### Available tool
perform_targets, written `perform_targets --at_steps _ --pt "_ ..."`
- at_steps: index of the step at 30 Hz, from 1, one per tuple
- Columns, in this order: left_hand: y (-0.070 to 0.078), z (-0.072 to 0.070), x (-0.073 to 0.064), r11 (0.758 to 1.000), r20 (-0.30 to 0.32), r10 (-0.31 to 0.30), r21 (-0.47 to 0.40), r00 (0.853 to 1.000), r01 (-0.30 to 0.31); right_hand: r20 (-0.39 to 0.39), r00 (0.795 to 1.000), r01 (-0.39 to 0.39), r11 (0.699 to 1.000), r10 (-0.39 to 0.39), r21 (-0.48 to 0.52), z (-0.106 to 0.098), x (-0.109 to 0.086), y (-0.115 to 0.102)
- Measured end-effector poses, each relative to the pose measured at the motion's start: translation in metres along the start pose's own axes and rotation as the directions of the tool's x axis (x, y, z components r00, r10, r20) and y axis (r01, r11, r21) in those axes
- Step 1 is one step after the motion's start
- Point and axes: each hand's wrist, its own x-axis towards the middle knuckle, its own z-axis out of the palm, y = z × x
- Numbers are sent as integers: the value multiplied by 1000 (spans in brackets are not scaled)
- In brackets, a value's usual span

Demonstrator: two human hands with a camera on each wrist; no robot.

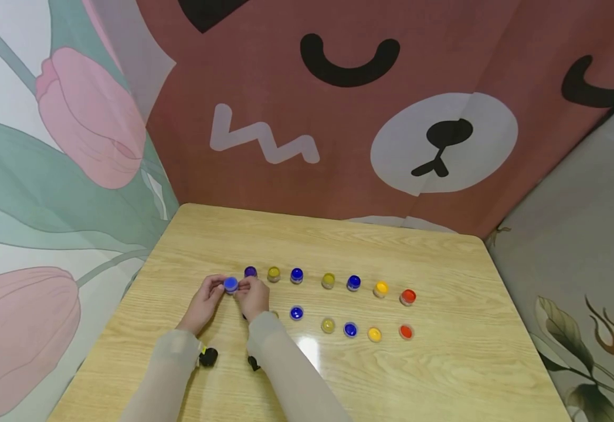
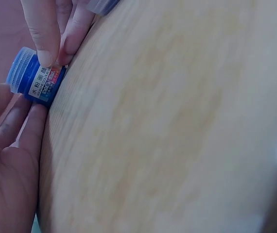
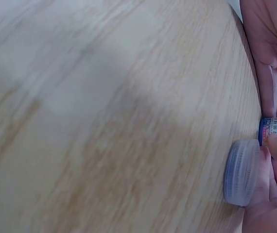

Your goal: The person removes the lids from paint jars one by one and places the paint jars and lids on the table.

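Between the two hands stands a small blue paint jar (image 1: 230, 285) with a printed label, its ribbed lid in place. The left hand (image 1: 203, 305) holds it from the left; in the left wrist view its fingers lie along the jar's side, at the lid and lower down. From the right, the right hand (image 1: 254, 296) grips the jar, the thumb pressed on the label. A translucent ribbed lid (image 3: 242, 172) lies on the table beside the right hand. Just behind that hand is a purple paint jar (image 1: 250, 271), partly covered by the fingers.
A back row of open paint jars runs rightward, from a dull yellow jar (image 1: 274, 274) to a red jar (image 1: 408, 297). In front lies a row of lids, including a blue-stained lid (image 1: 297, 312) and a red-stained lid (image 1: 406, 332). Printed curtains border the wooden table (image 1: 444, 375).
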Motion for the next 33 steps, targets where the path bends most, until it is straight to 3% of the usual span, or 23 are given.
perform_targets --at_steps 6,16,24,33 --pt "0 0 1 996 17 -1 86 1000 0 -2 1000 11 1000 -11 -26 1 1 3" --pt "1 -1 2 999 35 -42 26 998 41 20 999 -39 999 39 -17 0 1 0" --pt "7 2 -1 998 1 -57 -16 998 57 16 1000 -27 1000 27 2 -1 -1 -3" --pt "3 -1 1 997 41 -40 71 998 37 22 999 -27 1000 27 -13 -1 -1 -3"
